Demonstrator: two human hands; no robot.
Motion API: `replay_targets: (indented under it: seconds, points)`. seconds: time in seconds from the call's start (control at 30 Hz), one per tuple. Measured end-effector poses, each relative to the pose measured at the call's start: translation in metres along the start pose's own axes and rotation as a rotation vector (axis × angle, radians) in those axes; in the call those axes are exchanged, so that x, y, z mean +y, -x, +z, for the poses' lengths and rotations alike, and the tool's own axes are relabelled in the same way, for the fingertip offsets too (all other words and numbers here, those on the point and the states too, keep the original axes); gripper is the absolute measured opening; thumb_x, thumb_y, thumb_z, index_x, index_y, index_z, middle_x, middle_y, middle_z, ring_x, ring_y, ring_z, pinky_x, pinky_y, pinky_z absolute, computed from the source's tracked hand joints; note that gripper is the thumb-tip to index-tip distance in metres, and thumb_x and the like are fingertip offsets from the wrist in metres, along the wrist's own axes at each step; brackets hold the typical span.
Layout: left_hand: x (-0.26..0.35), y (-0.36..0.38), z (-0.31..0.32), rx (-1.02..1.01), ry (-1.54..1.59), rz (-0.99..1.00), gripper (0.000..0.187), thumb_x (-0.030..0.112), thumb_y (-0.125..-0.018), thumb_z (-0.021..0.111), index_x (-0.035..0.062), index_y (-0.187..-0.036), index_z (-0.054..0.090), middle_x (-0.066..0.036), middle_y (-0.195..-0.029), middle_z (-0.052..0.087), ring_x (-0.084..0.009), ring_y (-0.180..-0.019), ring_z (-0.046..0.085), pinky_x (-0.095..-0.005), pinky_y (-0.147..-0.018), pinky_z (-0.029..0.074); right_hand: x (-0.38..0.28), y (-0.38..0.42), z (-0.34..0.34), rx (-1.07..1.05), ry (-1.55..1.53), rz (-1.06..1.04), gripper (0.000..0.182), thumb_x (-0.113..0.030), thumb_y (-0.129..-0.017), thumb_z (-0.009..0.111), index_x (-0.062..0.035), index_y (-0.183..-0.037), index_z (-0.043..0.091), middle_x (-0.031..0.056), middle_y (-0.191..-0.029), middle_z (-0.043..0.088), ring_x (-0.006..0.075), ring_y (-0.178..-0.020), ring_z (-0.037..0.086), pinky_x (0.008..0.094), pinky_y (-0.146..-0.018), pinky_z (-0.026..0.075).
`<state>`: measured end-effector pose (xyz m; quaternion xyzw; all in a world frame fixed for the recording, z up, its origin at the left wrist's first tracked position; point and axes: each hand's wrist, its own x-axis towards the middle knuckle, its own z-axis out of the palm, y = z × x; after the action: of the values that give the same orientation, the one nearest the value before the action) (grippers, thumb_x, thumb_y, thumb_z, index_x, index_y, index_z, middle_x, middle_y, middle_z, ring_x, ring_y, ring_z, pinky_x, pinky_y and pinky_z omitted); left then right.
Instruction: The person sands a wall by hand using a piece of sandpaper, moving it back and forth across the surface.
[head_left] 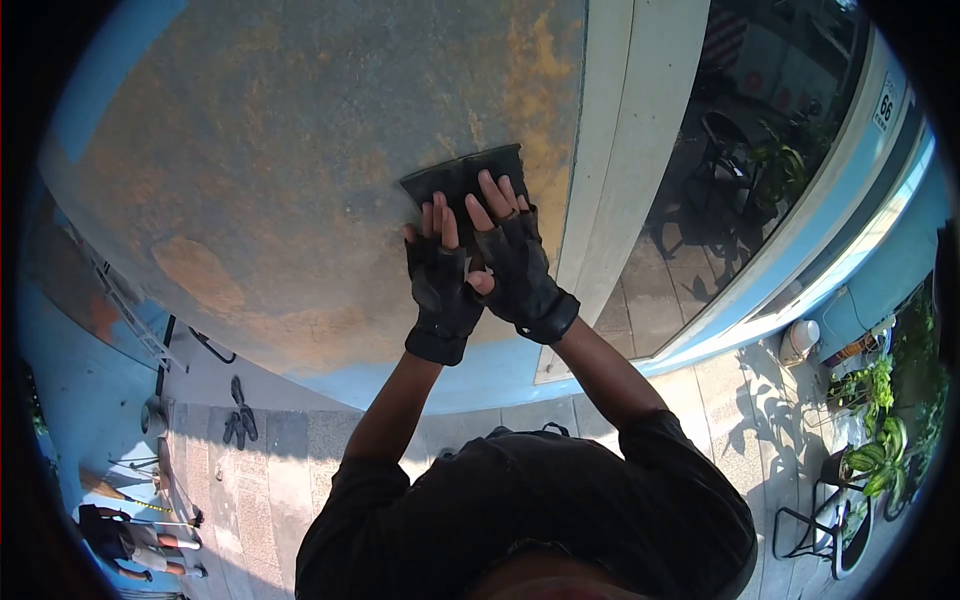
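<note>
A black sheet that looks like sandpaper (455, 178) lies against a worn wall (330, 150) with grey and orange-brown patches. My left hand (440, 265), in a black fingerless glove, rests on the sheet's lower left part with fingers stretched out. Beside it, my right hand (515, 245), gloved the same way, presses flat on the sheet's right part, its thumb pointing toward the left hand. Both hands cover the lower part of the sheet. Neither visibly wraps its fingers round anything.
Right of the wall runs a pale frame (620, 170) beside a dark glass pane (740, 190). Potted plants (880, 455) and a chair (825, 530) stand at lower right. At lower left are another person (130, 540), a ladder (130, 310) and dark gloves (240, 420) on the paving.
</note>
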<state>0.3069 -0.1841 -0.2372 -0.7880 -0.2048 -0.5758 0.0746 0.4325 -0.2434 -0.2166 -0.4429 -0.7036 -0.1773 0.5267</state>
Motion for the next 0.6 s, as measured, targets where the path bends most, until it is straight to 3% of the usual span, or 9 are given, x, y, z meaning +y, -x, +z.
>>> replay_targets:
  seconds: [0.17, 0.23, 0.47, 0.57, 0.6]
  points:
    - [-0.008, 0.005, -0.01, -0.013, -0.003, 0.051, 0.06, 0.033, -0.103, 0.056, 0.0039, -0.153, 0.041, -0.023, -0.16, 0.04, -0.0424, -0.149, 0.039, -0.0614, -0.122, 0.021, 0.0, -0.005, 0.005, 0.038, 0.027, 0.008, 0.084, -0.07, -0.099, 0.04, -0.0105, -0.159, 0.038, 0.0206, -0.166, 0.028, 0.04, -0.154, 0.025, 0.0543, -0.123, 0.015]
    - [-0.007, 0.003, -0.015, -0.01, 0.029, 0.106, 0.059, 0.024, -0.101, 0.058, 0.0036, -0.153, 0.039, -0.025, -0.161, 0.038, -0.0424, -0.15, 0.036, -0.0619, -0.123, 0.019, -0.003, -0.013, -0.002, 0.021, 0.076, 0.006, 0.084, -0.07, -0.099, 0.041, -0.0102, -0.158, 0.039, 0.0193, -0.166, 0.031, 0.0388, -0.154, 0.026, 0.0533, -0.123, 0.016]
    - [0.0, 0.007, -0.023, -0.022, 0.162, 0.1, 0.051, 0.014, -0.101, 0.053, 0.0036, -0.149, 0.043, -0.024, -0.158, 0.043, -0.0423, -0.149, 0.038, -0.0613, -0.124, 0.018, -0.003, -0.009, -0.004, 0.012, 0.152, -0.005, 0.079, -0.065, -0.1, 0.042, -0.0093, -0.157, 0.041, 0.0175, -0.166, 0.033, 0.0379, -0.154, 0.029, 0.0531, -0.123, 0.019]
    - [0.002, 0.013, -0.023, -0.034, 0.158, 0.072, 0.049, 0.013, -0.101, 0.051, 0.0023, -0.149, 0.044, -0.024, -0.158, 0.044, -0.0416, -0.148, 0.04, -0.0576, -0.123, 0.024, -0.001, 0.008, 0.003, 0.038, 0.118, 0.038, 0.078, -0.064, -0.1, 0.042, -0.0095, -0.157, 0.041, 0.0175, -0.165, 0.033, 0.0373, -0.154, 0.029, 0.0532, -0.123, 0.019]
    - [0.005, 0.013, -0.025, -0.019, 0.286, 0.031, 0.048, 0.013, -0.102, 0.05, 0.0002, -0.148, 0.045, -0.023, -0.157, 0.046, -0.0401, -0.146, 0.043, -0.0537, -0.121, 0.029, 0.0, 0.009, 0.003, 0.043, 0.12, 0.045, 0.078, -0.064, -0.101, 0.042, -0.0096, -0.156, 0.041, 0.0175, -0.165, 0.033, 0.0374, -0.154, 0.029, 0.0533, -0.122, 0.019]
